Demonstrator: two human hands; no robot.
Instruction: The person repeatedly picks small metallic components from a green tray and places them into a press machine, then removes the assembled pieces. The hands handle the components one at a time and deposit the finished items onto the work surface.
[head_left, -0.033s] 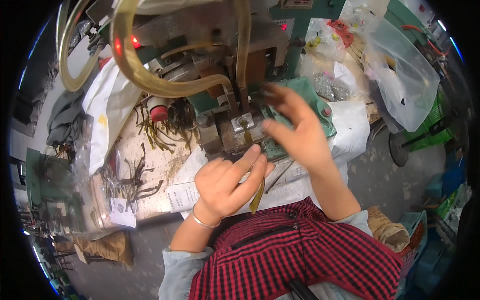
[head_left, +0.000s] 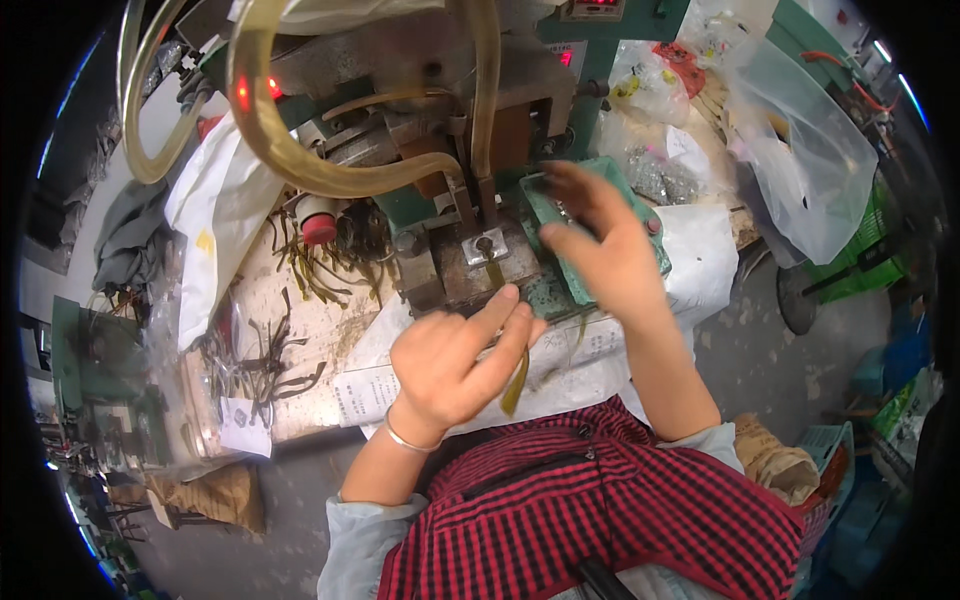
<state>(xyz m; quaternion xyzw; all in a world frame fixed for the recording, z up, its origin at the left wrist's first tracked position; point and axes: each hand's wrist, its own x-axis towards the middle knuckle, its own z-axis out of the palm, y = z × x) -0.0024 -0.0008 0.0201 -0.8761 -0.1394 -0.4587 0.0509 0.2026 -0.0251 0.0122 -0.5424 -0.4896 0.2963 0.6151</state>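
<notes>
A narrow olive-green strip [head_left: 516,388] is pinched between the fingers of my left hand [head_left: 450,365]. Its upper end lies over a small metal plate [head_left: 485,246] on the press bed, beneath the machine's tool; its tail hangs below my fingers. What the strip is made of I cannot tell. Over the green tray [head_left: 648,238] to the right, my right hand [head_left: 615,260] is slightly blurred, thumb and fingers apart, and nothing shows between them. The contents of the tray are mostly hidden by that hand.
A thick yellowish hose [head_left: 245,110] loops in front of the press. Beside a red button [head_left: 319,228] lie several dark olive strips [head_left: 310,270], with another bunch [head_left: 268,362] nearer me. Plastic bags [head_left: 800,150] and small parts crowd the right side. White printed paper [head_left: 700,265] lies under the tray.
My right hand has shifted slightly right, off the press bed and over the green tray. My left hand stays in place with the strip.
</notes>
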